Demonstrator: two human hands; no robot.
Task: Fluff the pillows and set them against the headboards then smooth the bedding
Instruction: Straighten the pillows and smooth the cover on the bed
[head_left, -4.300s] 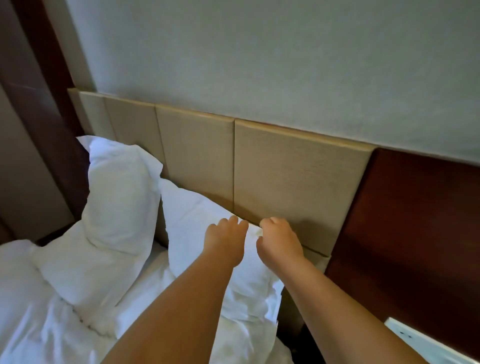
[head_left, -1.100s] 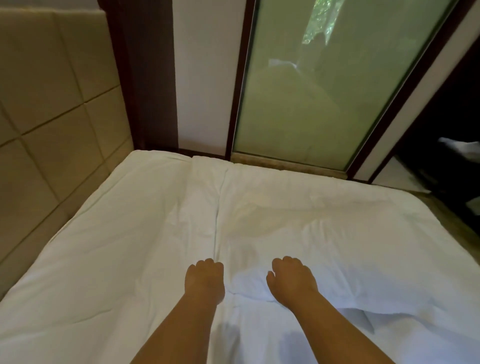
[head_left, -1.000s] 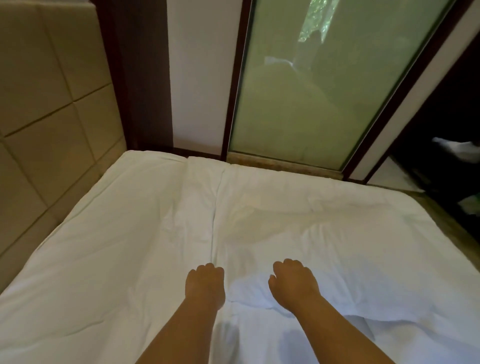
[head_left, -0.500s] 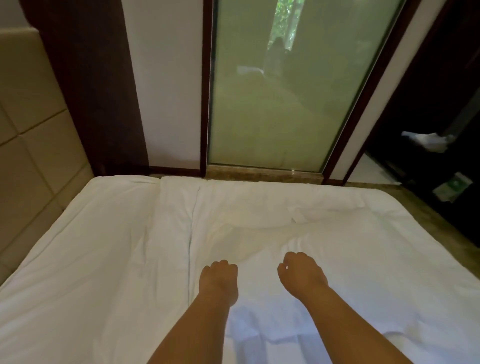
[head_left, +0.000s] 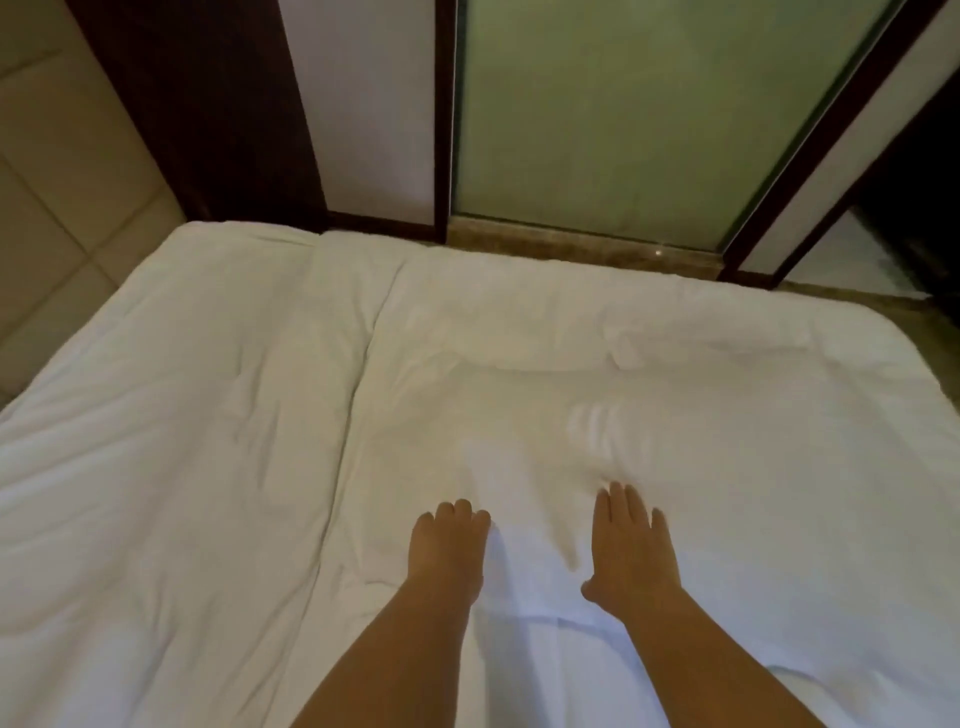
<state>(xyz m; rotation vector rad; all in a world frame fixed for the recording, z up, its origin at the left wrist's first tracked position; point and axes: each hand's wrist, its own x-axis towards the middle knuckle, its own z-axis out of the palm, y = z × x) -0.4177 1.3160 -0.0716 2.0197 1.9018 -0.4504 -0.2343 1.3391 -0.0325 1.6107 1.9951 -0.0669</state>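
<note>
Pressed flat w/ fingers straight, R hand (head_left: 631, 556) on white duvet (head_left: 208, 467); L hand (head_left: 449, 545) just beside, fingers curled down onto the fabric, pinching or not can't tell. Spread under both hands, rumpled ahead of R fingertips. Long fold (head_left: 363, 364) off to L of L hand. Tan headboard panels (head_left: 52, 182) far L; frosted glass (head_left: 623, 130) & dark wood frame (head_left: 208, 104) beyond far edge.
</note>
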